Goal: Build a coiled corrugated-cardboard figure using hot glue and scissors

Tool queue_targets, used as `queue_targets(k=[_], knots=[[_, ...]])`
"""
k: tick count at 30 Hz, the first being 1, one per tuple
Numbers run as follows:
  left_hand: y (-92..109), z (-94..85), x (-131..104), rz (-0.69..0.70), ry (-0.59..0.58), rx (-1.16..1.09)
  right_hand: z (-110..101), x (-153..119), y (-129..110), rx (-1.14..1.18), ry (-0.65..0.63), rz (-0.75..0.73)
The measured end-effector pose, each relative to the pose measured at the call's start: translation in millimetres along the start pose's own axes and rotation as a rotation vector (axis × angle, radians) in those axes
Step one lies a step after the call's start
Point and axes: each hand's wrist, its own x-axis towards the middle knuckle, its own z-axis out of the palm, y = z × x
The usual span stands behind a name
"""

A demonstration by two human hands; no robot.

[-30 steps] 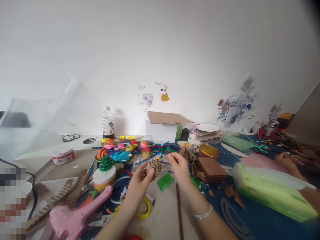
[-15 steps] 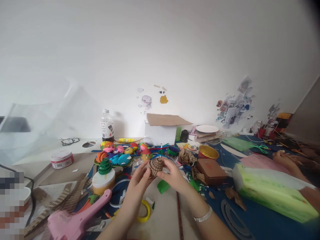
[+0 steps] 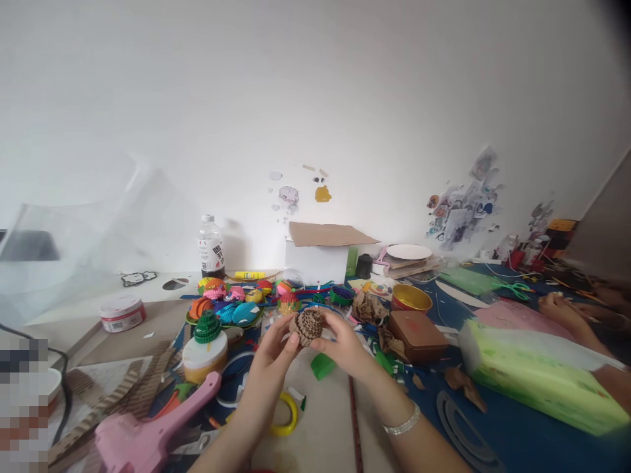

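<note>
A small brown cone of coiled corrugated paper (image 3: 309,325) is held between both hands above the work board. My left hand (image 3: 276,345) grips its left side, thumb in front. From the right, my right hand (image 3: 342,345) closes on it with thumb and fingers; a sparkling bracelet circles that wrist. Beneath the hands lies a green paper piece (image 3: 322,366). Behind them is a tray (image 3: 259,320) of colourful coiled paper pieces. A green coiled cone (image 3: 208,327) stands on a white-lidded jar (image 3: 204,355) to the left.
Left front holds a pink glue gun (image 3: 152,427) and yellow-handled scissors (image 3: 286,415). Rightward are a brown box (image 3: 417,336), a golden tin (image 3: 411,299), a green tissue pack (image 3: 537,374) and a grey protractor (image 3: 463,430). Another person's hand (image 3: 559,305) rests far right.
The brown coiled cone has tilted a little between my hands, showing more of its ridged side. Both hands keep nearly the same place.
</note>
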Motion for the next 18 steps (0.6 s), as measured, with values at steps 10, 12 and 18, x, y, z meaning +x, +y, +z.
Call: queue_targets(k=[10,12,18], knots=[[-12.7,-14.7,10.1,0.142,0.162,0.277,3.0,3.4,47.5,-0.190,0.120,0.234],[-14.0,-15.3,10.2,0.169,0.146,0.302,3.2,3.5,57.3,-0.207,0.121,0.264],[-23.9,-12.9,6.3,0.330,0.009,0.516,3.2,-0.6,65.5,-0.237,0.122,0.241]])
